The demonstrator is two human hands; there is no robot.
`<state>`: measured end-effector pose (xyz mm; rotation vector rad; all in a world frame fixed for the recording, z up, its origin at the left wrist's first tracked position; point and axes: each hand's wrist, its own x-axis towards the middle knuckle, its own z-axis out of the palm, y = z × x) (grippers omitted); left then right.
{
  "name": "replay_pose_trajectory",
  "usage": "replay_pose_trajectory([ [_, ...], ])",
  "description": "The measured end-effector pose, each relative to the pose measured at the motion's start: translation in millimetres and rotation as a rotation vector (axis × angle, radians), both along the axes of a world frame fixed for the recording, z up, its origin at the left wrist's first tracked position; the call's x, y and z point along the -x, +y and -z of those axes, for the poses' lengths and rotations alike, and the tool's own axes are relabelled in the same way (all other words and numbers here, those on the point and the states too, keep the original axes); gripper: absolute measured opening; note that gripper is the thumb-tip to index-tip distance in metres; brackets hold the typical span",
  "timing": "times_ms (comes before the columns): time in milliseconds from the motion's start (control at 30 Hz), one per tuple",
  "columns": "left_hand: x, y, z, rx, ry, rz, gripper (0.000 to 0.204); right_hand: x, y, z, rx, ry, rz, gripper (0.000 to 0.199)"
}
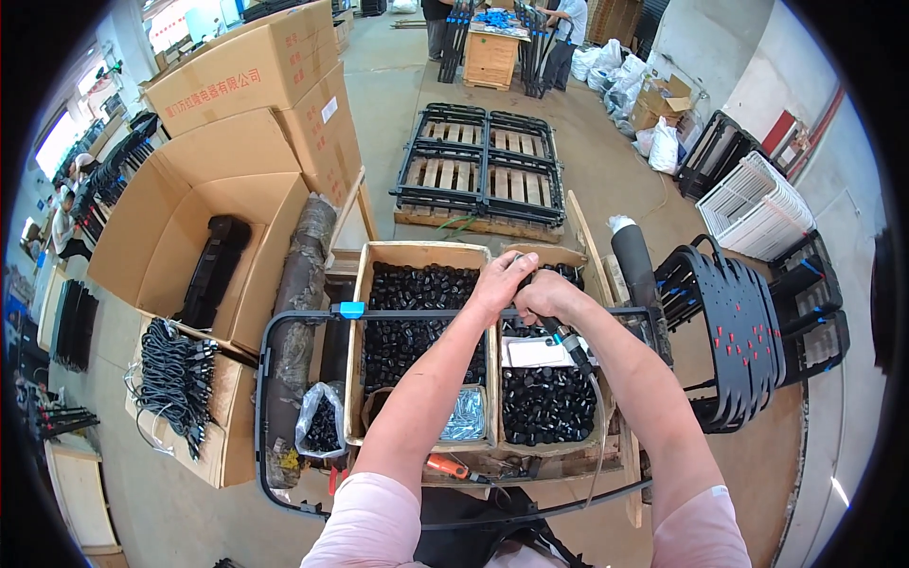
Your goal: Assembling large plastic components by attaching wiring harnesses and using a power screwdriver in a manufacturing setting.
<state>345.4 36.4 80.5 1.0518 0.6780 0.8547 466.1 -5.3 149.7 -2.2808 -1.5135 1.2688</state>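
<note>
My right hand (549, 295) is wrapped round the front of a black inline power screwdriver (571, 343), which slants down to the right and trails a thin hose. Close beside it, touching, my left hand (504, 282) is closed with its fingertips together; what it grips is hidden. Both hands are over the far bar of a black metal tube frame (426, 313), which lies across wooden bins of small black parts. A blue clip (351, 310) sits on that bar's left part. White cards (536, 353) rest in the right bin (603, 417).
Silver screws (464, 415) fill a small box by my left forearm; an orange-handled tool (447, 465) lies nearer. Bundled cables (178, 379) and an open carton (142, 232) stand left. Black frames rest on a pallet (473, 223) ahead; more black racks (720, 327) stand right.
</note>
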Motion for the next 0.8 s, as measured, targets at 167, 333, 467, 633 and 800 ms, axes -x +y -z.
replay_pose_trajectory([
  [167, -0.1, 2.5, -11.7, 0.003, -0.027, 0.040, 0.030, -1.6, -2.0, -12.1, -0.047, 0.076, 0.019, 0.012],
  [333, -1.9, -4.6, -27.5, -0.050, -0.062, 0.065, 0.028, -2.6, -18.7, -32.6, -0.145, -0.198, -0.070, 0.021],
  [467, 2.6, -56.5, -59.4, -0.109, -0.101, 0.120, 0.023, 8.3, -89.3, -91.4, -0.105, -0.170, -0.060, 0.031],
  [633, 14.2, -170.6, -60.4, 0.076, -0.210, 0.432, 0.024, 6.5, -210.0, -96.1, -0.049, -0.367, -0.090, 0.042],
  [800, 49.8, -284.8, -59.6, 0.043, -0.142, 0.571, 0.031, 38.7, -323.0, -122.6, 0.081, -0.320, -0.144, 0.048],
])
